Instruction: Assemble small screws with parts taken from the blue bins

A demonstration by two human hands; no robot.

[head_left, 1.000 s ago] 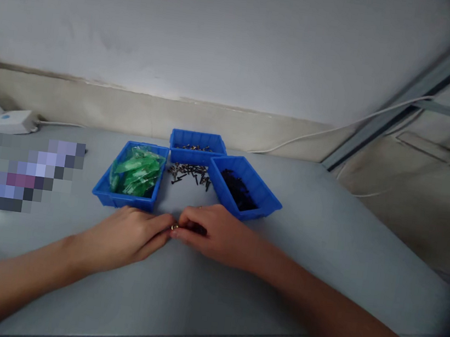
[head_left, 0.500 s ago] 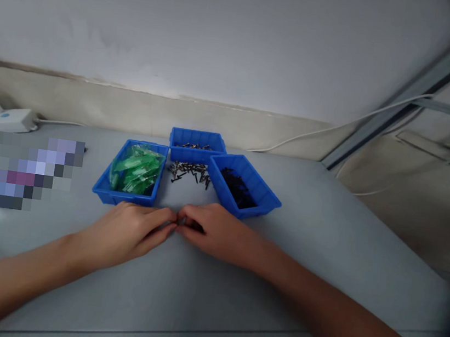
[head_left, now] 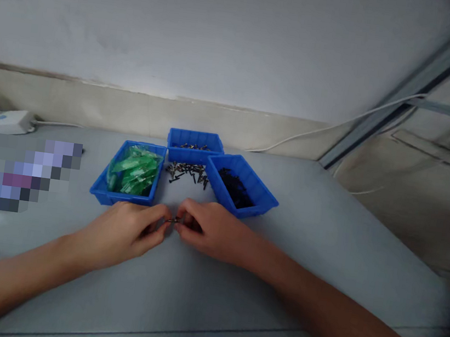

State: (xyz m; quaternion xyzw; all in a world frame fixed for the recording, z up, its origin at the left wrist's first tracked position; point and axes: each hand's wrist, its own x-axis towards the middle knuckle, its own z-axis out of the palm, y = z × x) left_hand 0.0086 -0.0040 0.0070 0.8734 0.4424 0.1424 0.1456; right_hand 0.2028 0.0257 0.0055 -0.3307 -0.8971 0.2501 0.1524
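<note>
Between my fingertips, a small metallic screw [head_left: 173, 220] lies level above the table. My left hand [head_left: 129, 230] pinches its left end with thumb and forefinger. The right end is in the pinch of my right hand [head_left: 212, 230]; fingers hide part of it. Just beyond my hands lies a loose pile of screws [head_left: 189, 171]. Nearest my left hand is a blue bin [head_left: 121, 198] with green plastic bags [head_left: 137, 171]. By my right hand, another blue bin [head_left: 262, 187] contains small black parts [head_left: 234, 187], too dark to name.
A third blue bin [head_left: 193, 156] with metallic pieces stands behind the pile. On the left are a white power strip [head_left: 7, 123] and a pixelated object [head_left: 25, 172]. A white cable [head_left: 308, 131] runs up to a metal frame [head_left: 365, 112] at right.
My fingertips have drawn slightly apart, the left hand moving a little left, so the screw shows between them. The bins stay where they stood; the view has shifted slightly.
</note>
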